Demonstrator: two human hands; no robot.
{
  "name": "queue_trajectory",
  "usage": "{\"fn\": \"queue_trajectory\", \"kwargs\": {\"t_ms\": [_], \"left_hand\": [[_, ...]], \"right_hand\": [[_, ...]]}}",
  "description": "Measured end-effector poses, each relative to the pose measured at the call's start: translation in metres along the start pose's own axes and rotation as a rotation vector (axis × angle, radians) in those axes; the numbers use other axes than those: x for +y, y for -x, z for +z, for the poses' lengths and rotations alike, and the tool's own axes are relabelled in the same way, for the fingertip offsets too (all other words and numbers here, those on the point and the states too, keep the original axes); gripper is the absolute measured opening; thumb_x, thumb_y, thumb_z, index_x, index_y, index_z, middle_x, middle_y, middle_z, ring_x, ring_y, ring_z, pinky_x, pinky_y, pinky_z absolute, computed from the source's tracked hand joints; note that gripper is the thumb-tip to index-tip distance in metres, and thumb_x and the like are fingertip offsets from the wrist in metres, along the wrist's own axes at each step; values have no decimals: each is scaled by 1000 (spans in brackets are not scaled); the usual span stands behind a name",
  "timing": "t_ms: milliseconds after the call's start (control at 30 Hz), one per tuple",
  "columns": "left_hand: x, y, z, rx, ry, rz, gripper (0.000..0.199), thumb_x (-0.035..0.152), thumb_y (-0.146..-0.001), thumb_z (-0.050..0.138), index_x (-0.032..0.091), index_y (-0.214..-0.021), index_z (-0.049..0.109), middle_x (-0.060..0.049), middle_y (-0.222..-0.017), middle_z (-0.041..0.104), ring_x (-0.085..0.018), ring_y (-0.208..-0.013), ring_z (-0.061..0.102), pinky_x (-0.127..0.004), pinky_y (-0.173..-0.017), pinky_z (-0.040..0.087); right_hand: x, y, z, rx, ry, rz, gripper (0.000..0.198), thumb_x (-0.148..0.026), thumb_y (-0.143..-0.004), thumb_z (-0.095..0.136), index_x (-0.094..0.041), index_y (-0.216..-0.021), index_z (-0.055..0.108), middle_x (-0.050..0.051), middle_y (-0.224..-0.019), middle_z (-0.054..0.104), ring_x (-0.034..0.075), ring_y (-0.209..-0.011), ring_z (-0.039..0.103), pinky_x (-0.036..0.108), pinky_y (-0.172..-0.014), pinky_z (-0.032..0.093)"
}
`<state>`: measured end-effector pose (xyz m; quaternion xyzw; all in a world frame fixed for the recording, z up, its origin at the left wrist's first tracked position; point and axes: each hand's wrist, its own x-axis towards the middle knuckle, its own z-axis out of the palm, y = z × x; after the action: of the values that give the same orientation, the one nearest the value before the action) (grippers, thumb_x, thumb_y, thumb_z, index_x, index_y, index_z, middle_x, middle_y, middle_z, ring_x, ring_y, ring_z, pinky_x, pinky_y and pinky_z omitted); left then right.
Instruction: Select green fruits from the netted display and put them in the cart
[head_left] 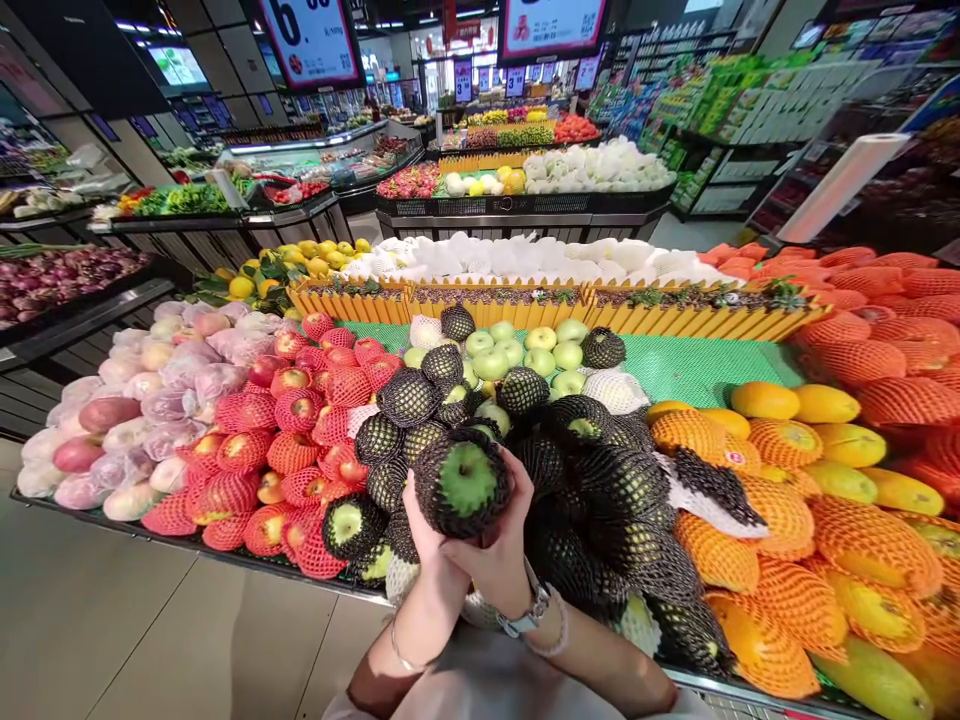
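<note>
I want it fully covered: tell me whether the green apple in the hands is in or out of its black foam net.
In. The black net wraps the apple all round; only its top shows through the opening.

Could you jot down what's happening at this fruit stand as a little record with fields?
Place: supermarket produce display
Held: green apple in black foam net
Left hand: cups the apple from the left
Right hand: wraps it from below and right; watch on wrist
Left neighbours: red apples in red nets
Right neighbours: mangoes in orange nets
</note>
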<state>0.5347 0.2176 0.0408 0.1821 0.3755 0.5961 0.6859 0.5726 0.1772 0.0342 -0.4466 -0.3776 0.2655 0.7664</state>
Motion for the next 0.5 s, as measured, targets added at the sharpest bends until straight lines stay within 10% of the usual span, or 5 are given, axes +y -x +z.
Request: {"fn": "queue_trajectory", "kwargs": {"t_ms": [267, 500], "left_hand": [[2, 9, -6, -41, -66, 59, 37, 54, -82, 66, 26, -105, 71, -2, -111, 73, -23, -107, 66, -34, -98, 51], [2, 10, 3, -69, -23, 142, 22, 45, -84, 66, 25, -91, 69, 0, -99, 69, -15, -96, 64, -26, -89, 53]], "right_hand": [[-13, -34, -22, -167, 186, -187, 97, -57, -73, 79, -29, -153, 32, 10, -157, 37, 34, -144, 37, 55, -120, 28], [-15, -27, -19, 0, 150, -318, 17, -32, -94, 56, -26, -104, 69, 6, -100, 69, 26, -107, 63, 49, -96, 51]]}}
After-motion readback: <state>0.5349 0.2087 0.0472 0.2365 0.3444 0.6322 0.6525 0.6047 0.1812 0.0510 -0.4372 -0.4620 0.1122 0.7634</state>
